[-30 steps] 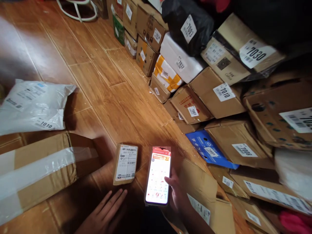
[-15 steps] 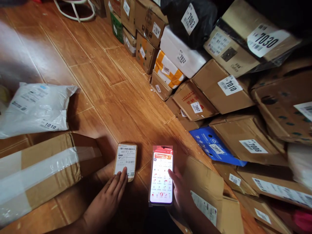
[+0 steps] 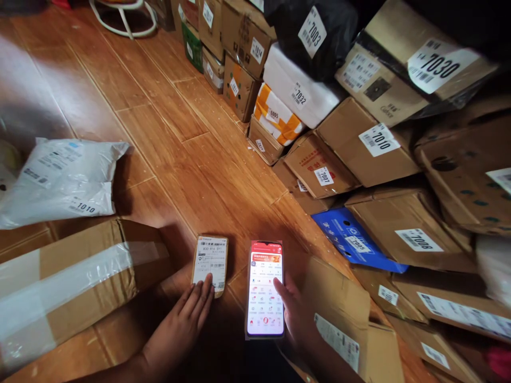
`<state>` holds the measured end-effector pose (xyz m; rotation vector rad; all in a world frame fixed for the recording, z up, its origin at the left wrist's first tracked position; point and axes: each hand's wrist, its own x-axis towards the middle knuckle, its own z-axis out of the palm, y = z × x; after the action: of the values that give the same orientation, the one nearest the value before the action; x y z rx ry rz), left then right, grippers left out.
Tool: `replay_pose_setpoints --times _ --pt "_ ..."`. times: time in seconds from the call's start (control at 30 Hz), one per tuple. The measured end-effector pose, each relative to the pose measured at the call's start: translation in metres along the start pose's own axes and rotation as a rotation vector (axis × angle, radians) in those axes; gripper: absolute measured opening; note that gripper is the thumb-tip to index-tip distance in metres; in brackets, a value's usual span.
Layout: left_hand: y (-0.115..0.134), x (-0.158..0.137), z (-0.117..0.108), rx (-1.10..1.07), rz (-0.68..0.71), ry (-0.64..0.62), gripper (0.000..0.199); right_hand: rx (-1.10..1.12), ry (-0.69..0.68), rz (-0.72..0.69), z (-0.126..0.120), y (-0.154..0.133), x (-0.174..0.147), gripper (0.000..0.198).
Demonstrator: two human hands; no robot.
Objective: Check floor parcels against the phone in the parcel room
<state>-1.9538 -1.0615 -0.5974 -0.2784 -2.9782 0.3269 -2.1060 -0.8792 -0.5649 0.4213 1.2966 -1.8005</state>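
Note:
A small flat parcel [image 3: 208, 261] with a white shipping label lies on the wooden floor at the lower middle. Across its lower edge rest the fingertips of my left hand [image 3: 179, 324], stretched out straight and side by side. In my right hand [image 3: 294, 306] is a smartphone [image 3: 265, 292], held upright beside the parcel with the thumb over the screen's right edge. Its lit screen shows a red-topped page of rows of icons. The fingers behind the phone are hidden.
At left lie a taped cardboard box [image 3: 72, 292] and a white plastic mailer [image 3: 72, 178] marked 1010. Numbered cartons are stacked along the right, including a blue package [image 3: 353, 236]. A flattish carton [image 3: 339, 298] sits by my right forearm. A white stool base [image 3: 128, 26] stands far off.
The small parcel has shifted slightly right together with my left fingertips. The phone stays in my right hand, nearly unmoved, with the same page showing.

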Motion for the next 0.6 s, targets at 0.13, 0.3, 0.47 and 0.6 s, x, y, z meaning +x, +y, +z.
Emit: replay_pose_setpoints --times 0.13,0.3,0.47,0.6 --pt "0.002 -0.003 0.004 0.072 0.034 -0.036 0.044 0.012 0.016 0.025 -0.003 0.002 0.002 0.066" --pt "0.001 -0.002 0.006 0.225 0.097 -0.174 0.044 0.027 0.017 0.026 0.002 0.004 0.0 0.064" --pt "0.002 0.007 0.005 0.202 0.066 -0.194 0.041 0.07 0.007 0.109 0.007 0.01 -0.004 0.063" --pt "0.004 0.01 0.01 0.152 0.027 -0.169 0.037 0.103 -0.082 0.124 0.018 0.019 -0.008 0.058"
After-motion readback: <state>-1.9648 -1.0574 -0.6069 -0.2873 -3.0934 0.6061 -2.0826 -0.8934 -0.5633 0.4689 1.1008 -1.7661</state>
